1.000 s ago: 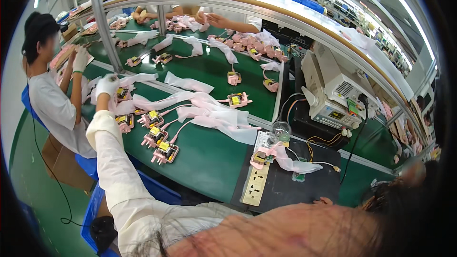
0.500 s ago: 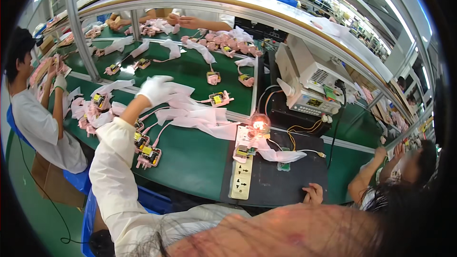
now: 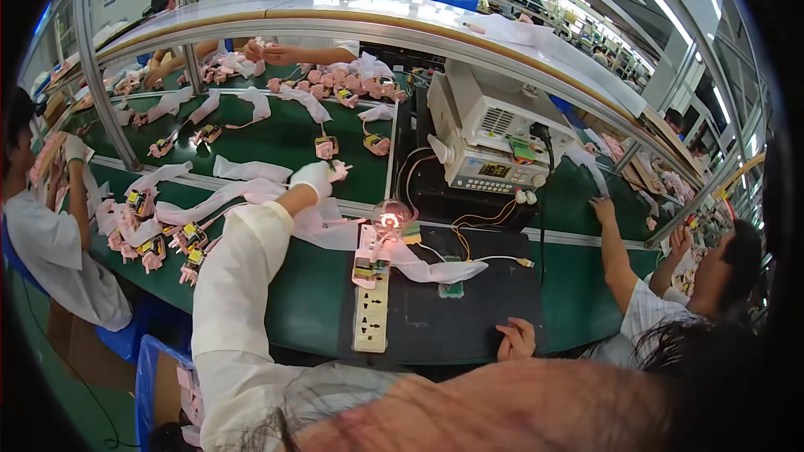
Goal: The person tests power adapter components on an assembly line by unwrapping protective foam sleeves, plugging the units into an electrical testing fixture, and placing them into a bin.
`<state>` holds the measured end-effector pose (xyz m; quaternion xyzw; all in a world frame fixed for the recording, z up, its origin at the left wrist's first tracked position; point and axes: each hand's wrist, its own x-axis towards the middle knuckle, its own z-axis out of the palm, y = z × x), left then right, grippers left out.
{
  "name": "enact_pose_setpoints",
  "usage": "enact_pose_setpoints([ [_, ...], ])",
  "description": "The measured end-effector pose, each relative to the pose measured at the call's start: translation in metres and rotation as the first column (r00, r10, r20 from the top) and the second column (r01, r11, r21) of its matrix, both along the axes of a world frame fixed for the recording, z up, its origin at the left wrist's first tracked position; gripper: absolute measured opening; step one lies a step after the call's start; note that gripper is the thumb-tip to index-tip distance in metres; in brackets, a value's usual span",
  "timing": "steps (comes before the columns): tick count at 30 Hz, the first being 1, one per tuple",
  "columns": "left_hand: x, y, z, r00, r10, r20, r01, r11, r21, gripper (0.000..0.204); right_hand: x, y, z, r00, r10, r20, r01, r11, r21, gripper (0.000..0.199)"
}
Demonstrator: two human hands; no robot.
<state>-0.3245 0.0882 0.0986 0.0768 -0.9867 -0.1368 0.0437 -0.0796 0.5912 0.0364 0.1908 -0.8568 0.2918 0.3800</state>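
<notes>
- A pink part point(image 3: 337, 171) is pinched by the gloved left hand point(image 3: 311, 177) on the green belt point(image 3: 285, 138).
- The bare right hand point(image 3: 517, 340), fingers loosely curled and holding nothing, is rested on the black mat point(image 3: 469, 301) near a white power strip point(image 3: 372, 310).

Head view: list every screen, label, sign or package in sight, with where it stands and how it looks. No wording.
Display on the pale bench instrument: front panel, right of the green belt; small dark rectangle with orange glow.
Green sticker: on top of that instrument; small rectangle.
Wall sign: far left wall; small, blue, too blurred to describe further.
Packages: none clearly seen.
</notes>
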Motion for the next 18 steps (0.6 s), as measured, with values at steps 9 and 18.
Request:
enact_pose_setpoints([
  [9,0.112,-0.093,0.132,0.718,0.083,-0.691,0.228,0.910,0.346,0.051,0.013,-0.023,0.030,0.997,0.076,-0.025,-0.079,0.983,-0.165,0.024],
  [18,0.289,0.001,0.249,0.369,0.158,-0.916,0.725,0.568,0.390,0.042,0.044,-0.160,0.052,0.547,0.805,0.228,-0.676,0.586,-0.447,0.053],
])
